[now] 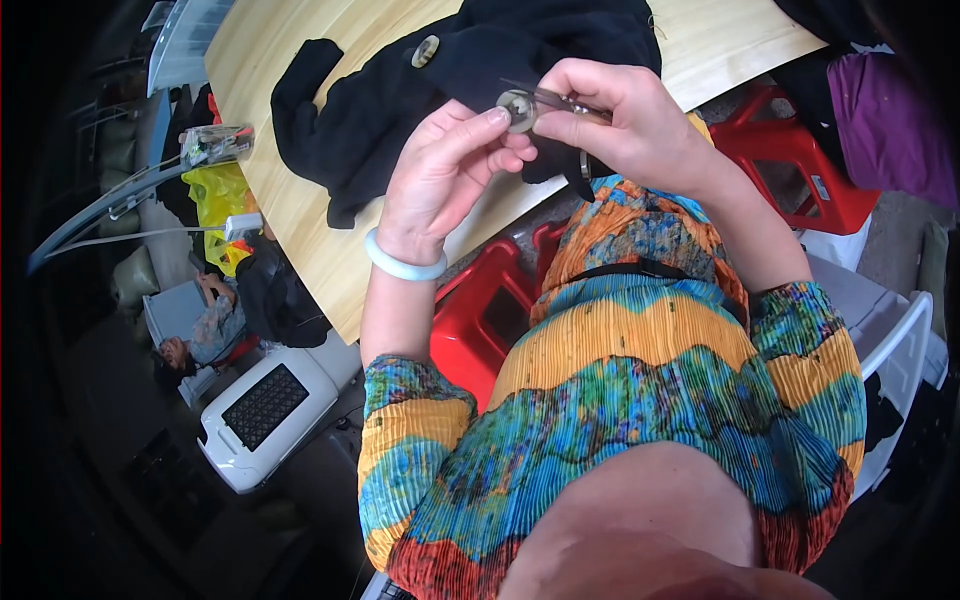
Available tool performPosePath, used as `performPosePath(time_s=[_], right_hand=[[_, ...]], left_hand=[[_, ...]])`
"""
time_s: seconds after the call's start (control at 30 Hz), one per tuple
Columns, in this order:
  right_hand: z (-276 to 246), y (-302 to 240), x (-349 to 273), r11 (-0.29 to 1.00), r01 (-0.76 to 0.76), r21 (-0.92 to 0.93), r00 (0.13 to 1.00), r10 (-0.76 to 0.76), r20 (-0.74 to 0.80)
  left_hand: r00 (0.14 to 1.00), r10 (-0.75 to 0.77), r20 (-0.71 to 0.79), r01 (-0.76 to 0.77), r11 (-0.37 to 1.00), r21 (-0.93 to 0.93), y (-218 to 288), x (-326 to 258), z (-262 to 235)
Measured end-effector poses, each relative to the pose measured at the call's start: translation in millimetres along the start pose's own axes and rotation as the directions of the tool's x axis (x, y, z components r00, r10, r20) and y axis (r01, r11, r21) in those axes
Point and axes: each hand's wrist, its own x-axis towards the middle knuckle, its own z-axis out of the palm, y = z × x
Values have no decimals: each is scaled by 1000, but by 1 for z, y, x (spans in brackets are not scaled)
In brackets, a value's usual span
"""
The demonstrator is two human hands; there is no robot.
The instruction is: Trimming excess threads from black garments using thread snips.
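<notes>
Between the fingertips of my left hand (445, 165) is a round, greyish-green button (518, 113). My right hand (630, 115) is closed on a small pair of dark scissors (552, 97), whose thin blades pass over the button's upper edge. Both hands are held close together above a black garment (345, 125) that lies bunched on the light wooden table (300, 235). Another large button (426, 51), marbled cream and brown, sits on the garment's cloth. Whether thread links the held button to the cloth cannot be made out.
Red plastic stools (485, 300) stand by the table's near edge, another (800, 165) at right. A purple cloth (890, 125) hangs at far right. At left are a white machine (270, 415), a yellow bag (218, 200), a cable with a white plug (241, 226) and a seated person (215, 325).
</notes>
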Motion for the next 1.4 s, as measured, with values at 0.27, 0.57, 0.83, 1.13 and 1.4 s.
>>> performPosePath(time_s=[0.27,0.57,0.83,1.13,1.4], right_hand=[[-11,-9,12,817,355,-454,903,-426,-62],[-9,-5,14,799,369,-475,886,-456,-79],[-15,5,16,751,358,-555,859,-498,-120],[-15,-7,-22,986,122,-111,971,-142,-191],[-4,-14,-31,990,127,-57,989,-131,-62]], left_hand=[[986,85,145,-65,989,-134,-12,-3,0],[970,243,13,-243,970,26,-14,-5,13],[945,327,17,-325,932,162,-21,-8,15],[859,499,118,-508,859,67,-26,-9,11],[819,562,117,-574,801,167,-27,-15,18]])
